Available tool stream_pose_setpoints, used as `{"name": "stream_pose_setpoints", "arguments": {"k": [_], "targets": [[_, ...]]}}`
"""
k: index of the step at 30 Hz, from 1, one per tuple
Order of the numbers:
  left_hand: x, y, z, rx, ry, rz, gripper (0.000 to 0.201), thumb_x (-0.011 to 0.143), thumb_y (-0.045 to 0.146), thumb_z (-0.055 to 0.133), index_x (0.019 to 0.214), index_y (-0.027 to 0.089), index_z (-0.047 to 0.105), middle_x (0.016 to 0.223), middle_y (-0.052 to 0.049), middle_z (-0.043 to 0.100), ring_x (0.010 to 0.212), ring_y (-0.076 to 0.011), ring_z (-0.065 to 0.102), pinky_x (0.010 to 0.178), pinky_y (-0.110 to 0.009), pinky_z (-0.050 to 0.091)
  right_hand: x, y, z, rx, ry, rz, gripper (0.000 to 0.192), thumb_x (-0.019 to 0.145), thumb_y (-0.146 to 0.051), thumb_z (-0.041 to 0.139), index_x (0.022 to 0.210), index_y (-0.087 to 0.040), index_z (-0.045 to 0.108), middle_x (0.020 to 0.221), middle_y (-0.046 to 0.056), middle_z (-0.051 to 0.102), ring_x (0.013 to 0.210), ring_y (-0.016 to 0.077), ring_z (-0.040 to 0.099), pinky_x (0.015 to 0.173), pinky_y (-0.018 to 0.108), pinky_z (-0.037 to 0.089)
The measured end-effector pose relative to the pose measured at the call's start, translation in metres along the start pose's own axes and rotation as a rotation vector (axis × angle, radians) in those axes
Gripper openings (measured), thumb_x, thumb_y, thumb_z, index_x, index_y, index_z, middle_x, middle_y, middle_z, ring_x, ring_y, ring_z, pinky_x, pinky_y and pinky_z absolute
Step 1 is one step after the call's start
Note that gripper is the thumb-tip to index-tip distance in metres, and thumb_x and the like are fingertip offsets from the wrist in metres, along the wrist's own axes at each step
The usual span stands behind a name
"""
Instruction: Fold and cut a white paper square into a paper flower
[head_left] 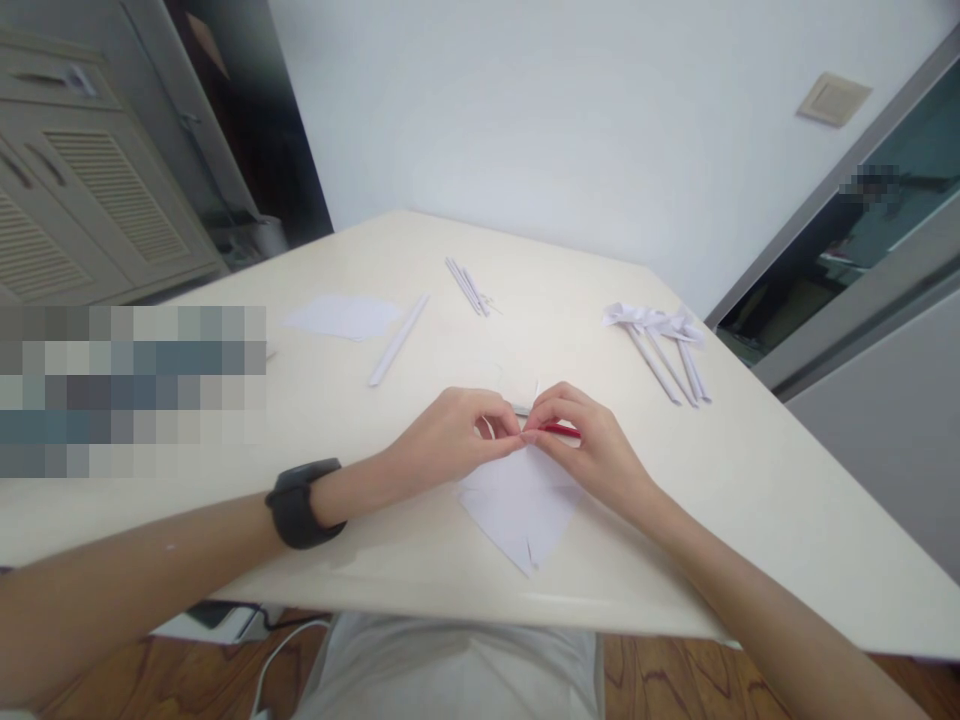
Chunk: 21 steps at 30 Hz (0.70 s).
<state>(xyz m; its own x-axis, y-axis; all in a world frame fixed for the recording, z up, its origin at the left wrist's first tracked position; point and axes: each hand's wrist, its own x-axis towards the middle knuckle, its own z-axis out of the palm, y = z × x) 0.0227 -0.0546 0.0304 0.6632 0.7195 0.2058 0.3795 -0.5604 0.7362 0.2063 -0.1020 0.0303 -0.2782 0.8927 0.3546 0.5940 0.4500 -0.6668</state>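
A white sheet of paper (pixel 521 510) lies near the front edge of the cream table (pixel 750 480), one corner pointing toward me. My left hand (pixel 450 440) and my right hand (pixel 589 445) meet at its far edge, fingertips pinched together on the paper. A thin red stick (pixel 561 430) pokes out from under my right fingers, with the paper's edge curled around it. A dark watch (pixel 304 503) sits on my left wrist.
Rolled white paper sticks lie about: one long roll (pixel 399 340) at centre left, a small bundle (pixel 469 287) farther back, several with crumpled ends (pixel 664 345) at the right. A flat paper sheet (pixel 341 317) rests at left. Cabinets stand at far left.
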Motion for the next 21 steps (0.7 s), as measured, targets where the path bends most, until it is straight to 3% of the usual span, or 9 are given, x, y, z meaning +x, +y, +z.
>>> {"name": "stream_pose_setpoints", "arguments": {"k": [14,21], "targets": [[0.0035,-0.0010,-0.0022,-0.192,0.005,-0.048,0.017,0.078,0.032,0.056,0.080,0.018,0.066,0.082,-0.001,0.066,0.075,-0.0142,0.061,0.069,-0.025,0.048,0.0023,-0.0012,-0.0032,0.126,0.052,0.047,0.006,0.080,-0.017,0.058,0.075,-0.020,0.061,0.087,0.000,0.054,0.081,0.0101,0.055,0.067,0.020,0.048],[0.0018,-0.0005,-0.0008,-0.183,0.012,-0.036,0.017,0.078,0.032,0.055,0.078,0.017,0.065,0.082,-0.002,0.065,0.074,-0.0142,0.060,0.070,-0.025,0.048,0.0017,0.0001,-0.0008,0.154,0.047,0.060,0.006,0.080,-0.018,0.059,0.075,-0.019,0.060,0.087,0.001,0.054,0.081,0.0113,0.054,0.067,0.022,0.047]]}}
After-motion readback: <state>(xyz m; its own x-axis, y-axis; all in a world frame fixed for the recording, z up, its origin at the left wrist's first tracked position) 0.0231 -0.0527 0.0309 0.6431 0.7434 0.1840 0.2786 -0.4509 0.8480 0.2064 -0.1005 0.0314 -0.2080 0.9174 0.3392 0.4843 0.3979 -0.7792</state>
